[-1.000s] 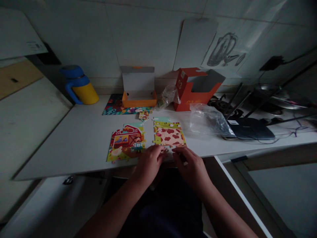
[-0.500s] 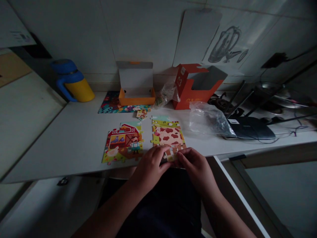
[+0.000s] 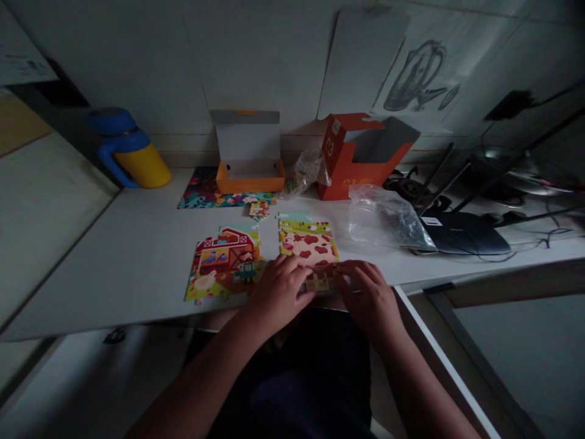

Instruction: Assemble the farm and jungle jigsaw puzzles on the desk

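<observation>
Two partly built jigsaw sections lie near the front edge of the white table [image 3: 137, 256]. The barn section [image 3: 223, 259] is on the left and the cow-patterned section [image 3: 308, 241] on the right. Between my hands, at the cow section's lower edge, sits a small puzzle piece [image 3: 321, 280]. My left hand [image 3: 280, 286] rests with fingers curled on the cow section's lower left corner and touches that piece. From the other side, my right hand [image 3: 368, 291] presses on the piece with bent fingers. A loose piece [image 3: 259, 210] lies farther back.
At the back stand an open orange box [image 3: 249, 155] on a colourful sheet [image 3: 201, 194], a red carton [image 3: 361, 155], a blue and yellow jug [image 3: 130, 151] and a small crumpled bag [image 3: 307, 172]. A clear plastic bag [image 3: 381, 219], a black router [image 3: 466, 235] and cables lie to the right.
Both hands moved a little forward onto the table. The piece held between them at the table edge now lies against the cow section's lower edge under my fingers.
</observation>
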The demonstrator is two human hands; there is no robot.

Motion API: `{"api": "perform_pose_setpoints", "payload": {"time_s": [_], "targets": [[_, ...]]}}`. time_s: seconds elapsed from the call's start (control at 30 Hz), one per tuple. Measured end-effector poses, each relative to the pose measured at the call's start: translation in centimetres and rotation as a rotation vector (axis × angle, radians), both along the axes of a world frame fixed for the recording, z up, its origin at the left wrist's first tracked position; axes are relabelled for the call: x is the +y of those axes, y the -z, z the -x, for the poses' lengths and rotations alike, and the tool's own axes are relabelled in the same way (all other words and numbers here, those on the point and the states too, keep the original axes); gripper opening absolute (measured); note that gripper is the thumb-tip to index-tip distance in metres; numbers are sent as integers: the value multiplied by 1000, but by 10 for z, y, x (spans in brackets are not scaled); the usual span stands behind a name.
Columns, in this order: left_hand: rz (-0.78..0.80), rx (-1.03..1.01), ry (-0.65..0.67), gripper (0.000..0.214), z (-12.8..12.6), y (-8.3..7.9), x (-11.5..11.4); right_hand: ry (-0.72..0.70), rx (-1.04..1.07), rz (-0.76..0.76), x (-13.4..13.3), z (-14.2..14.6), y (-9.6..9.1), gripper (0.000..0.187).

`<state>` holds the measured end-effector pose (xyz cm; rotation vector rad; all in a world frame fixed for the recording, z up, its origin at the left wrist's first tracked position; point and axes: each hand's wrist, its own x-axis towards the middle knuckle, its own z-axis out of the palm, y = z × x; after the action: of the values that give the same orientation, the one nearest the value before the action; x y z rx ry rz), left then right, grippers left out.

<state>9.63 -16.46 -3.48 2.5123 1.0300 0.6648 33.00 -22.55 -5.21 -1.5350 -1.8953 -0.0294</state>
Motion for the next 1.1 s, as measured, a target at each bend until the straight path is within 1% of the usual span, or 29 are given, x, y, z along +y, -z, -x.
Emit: {"api": "perform_pose_setpoints", "payload": {"time_s": [0.1,0.23,0.37,0.53,0.7,0.87,1.0,1.1], "targets": [[-15,-19,2,36,0,4,1,-92,-28,26,-1,1,10,17],[-31,-53,26,34,3,7,0,-121,-79,0,-6,3,17,23],[-28,-73,49,30,2,10,0,-140,-91,10,-7,4,15,27],[-30,-53,16,30,-1,9,-1,-171,-101,30,-5,5,11,33],[-47,-24,-11,31,-4,6,-4,-188,-121,49,-5,3,12,39],[-69,2,13,17,-7,6,-6,-200,-148,46,-6,1,13,43],[-67,14,53,20,-5,0,-10,-202,-128,27,-4,-1,13,42],[-91,29,36,23,5,-14,-7,-201,-122,19,-2,-2,15,38]]}}
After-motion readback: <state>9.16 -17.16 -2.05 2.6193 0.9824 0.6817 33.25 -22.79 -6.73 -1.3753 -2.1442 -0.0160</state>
